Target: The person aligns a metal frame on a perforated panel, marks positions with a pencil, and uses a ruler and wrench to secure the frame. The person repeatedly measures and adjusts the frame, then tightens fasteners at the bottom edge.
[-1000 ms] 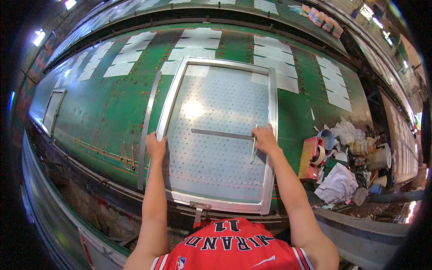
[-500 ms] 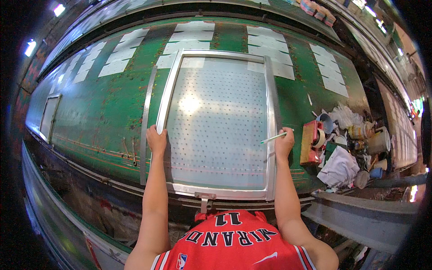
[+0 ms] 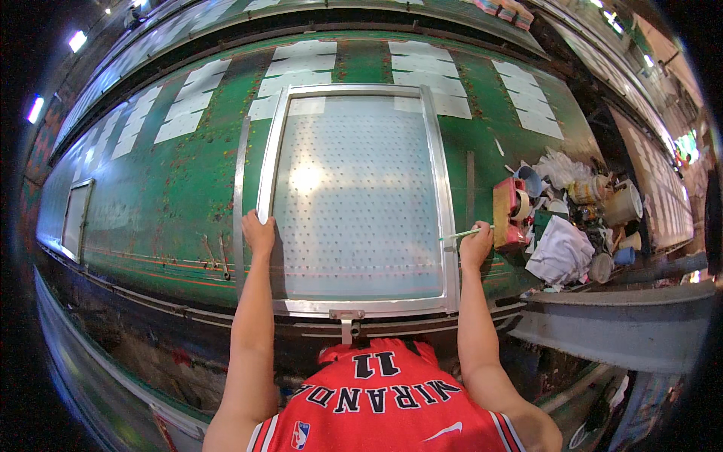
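Note:
A large aluminium-framed screen (image 3: 358, 218) with a pale mesh and rows of tiny dark marks lies over the green table in front of me. My left hand (image 3: 258, 233) is closed on the frame's left rail, near its lower part. Just beyond the right rail, my right hand (image 3: 476, 245) pinches a slim green-and-white pen (image 3: 454, 236), its tip pointing left over the rail. Whether the right fingers touch the frame I cannot tell. A metal bracket (image 3: 347, 316) sits at the near edge of the frame.
Metal strips run along the left (image 3: 241, 173) and right (image 3: 471, 184) of the frame. White paper sheets (image 3: 301, 64) lie in columns across the green table (image 3: 181, 203). Right of me stand a red box (image 3: 510, 215), a crumpled white cloth (image 3: 561, 252) and several tubs. Wrenches (image 3: 218, 256) lie at left.
The whole view has shifted slightly. The frame has moved a little left, showing more of the right metal strip. The pen in my right hand now lies flatter; my left hand keeps its grip.

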`<state>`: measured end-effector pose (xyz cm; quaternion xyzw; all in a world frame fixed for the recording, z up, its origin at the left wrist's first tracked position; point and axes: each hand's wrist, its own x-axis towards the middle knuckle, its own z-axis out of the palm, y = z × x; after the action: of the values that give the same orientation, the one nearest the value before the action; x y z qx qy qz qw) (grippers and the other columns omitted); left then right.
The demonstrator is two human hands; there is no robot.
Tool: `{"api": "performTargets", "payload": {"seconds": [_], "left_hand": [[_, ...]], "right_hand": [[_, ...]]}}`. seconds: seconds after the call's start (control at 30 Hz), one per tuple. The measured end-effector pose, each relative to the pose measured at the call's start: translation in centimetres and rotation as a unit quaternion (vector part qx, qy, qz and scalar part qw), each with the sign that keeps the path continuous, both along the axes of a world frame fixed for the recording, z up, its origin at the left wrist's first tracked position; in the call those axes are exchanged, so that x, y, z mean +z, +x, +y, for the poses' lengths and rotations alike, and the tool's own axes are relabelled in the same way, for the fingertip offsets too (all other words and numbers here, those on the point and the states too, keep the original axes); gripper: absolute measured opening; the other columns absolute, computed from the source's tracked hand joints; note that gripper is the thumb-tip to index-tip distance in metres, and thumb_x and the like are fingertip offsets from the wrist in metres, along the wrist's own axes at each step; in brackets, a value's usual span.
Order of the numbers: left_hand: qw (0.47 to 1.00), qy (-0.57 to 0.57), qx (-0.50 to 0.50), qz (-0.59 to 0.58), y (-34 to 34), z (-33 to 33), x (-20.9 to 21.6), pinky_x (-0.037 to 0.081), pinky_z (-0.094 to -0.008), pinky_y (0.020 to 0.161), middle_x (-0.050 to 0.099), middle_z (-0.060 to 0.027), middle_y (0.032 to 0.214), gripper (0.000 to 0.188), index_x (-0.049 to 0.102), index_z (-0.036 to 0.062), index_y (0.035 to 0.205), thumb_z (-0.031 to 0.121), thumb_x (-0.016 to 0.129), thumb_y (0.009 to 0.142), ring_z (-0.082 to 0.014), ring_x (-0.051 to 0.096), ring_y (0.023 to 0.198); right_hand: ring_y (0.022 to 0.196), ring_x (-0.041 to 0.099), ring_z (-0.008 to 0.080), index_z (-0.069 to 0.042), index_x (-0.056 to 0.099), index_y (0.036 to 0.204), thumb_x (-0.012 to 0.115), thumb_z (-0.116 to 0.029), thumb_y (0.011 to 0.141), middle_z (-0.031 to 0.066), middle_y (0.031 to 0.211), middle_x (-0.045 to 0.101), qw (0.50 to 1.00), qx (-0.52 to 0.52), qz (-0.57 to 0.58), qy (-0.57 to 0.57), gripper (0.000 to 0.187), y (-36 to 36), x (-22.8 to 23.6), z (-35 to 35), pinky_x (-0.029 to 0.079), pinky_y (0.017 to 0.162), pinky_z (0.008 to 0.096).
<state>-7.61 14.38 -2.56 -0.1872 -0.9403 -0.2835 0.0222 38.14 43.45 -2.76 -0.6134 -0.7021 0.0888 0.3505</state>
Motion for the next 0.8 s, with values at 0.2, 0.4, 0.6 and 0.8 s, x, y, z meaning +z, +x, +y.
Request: {"api": "performTargets", "payload": {"seconds": [0.2, 0.4, 0.6, 0.8], "left_hand": [[1.0, 0.011, -0.022, 0.006, -0.5, -0.3, -0.2, 0.044, -0.05, 0.1, 0.057, -0.0209, 0.118, 0.057, 0.057, 0.0008, 0.125, 0.02, 0.082, 0.077, -0.0413, 0.053, 0.115], [0.999, 0.029, -0.029, 0.004, -0.5, -0.5, -0.3, 0.044, -0.0511, 0.099, 0.057, -0.022, 0.117, 0.057, 0.057, 0.0006, 0.125, 0.019, 0.082, 0.077, -0.0424, 0.053, 0.114], [0.999, 0.017, -0.031, 0.001, -0.4, -0.7, -0.2, 0.045, -0.0507, 0.098, 0.058, -0.0225, 0.116, 0.058, 0.057, 0.0001, 0.124, 0.019, 0.083, 0.076, -0.0425, 0.054, 0.113], [0.999, -0.005, -0.042, 0.009, -0.5, -0.9, -0.8, 0.045, -0.0495, 0.098, 0.058, -0.0232, 0.115, 0.058, 0.057, -0.0017, 0.123, 0.02, 0.083, 0.075, -0.0421, 0.055, 0.112]], "right_hand": [[0.104, 0.055, 0.0396, -0.007, 0.063, 0.102, 0.06, 0.001, 0.084, 0.0173, 0.104, 0.061, 0.978, 0.118, -0.156, -0.073, 0.02, 1.6, 1.1, 0.7, 0.046, 0.089, 0.0492], [0.112, 0.054, 0.0391, -0.01, 0.065, 0.11, 0.061, 0.002, 0.081, 0.0155, 0.111, 0.062, 0.971, 0.169, -0.167, -0.017, 0.032, 2.0, 2.2, 2.8, 0.047, 0.095, 0.0484], [0.108, 0.057, 0.0397, -0.002, 0.065, 0.106, 0.061, -0.003, 0.081, 0.0197, 0.107, 0.062, 0.958, 0.255, -0.133, 0.016, 0.025, -1.6, 3.9, -3.6, 0.049, 0.091, 0.0491], [0.091, 0.061, 0.0381, -0.002, 0.066, 0.091, 0.063, -0.012, 0.086, 0.0188, 0.091, 0.064, 0.895, 0.445, -0.004, -0.034, 0.013, -5.5, 4.8, -17.0, 0.051, 0.082, 0.0478]]}}
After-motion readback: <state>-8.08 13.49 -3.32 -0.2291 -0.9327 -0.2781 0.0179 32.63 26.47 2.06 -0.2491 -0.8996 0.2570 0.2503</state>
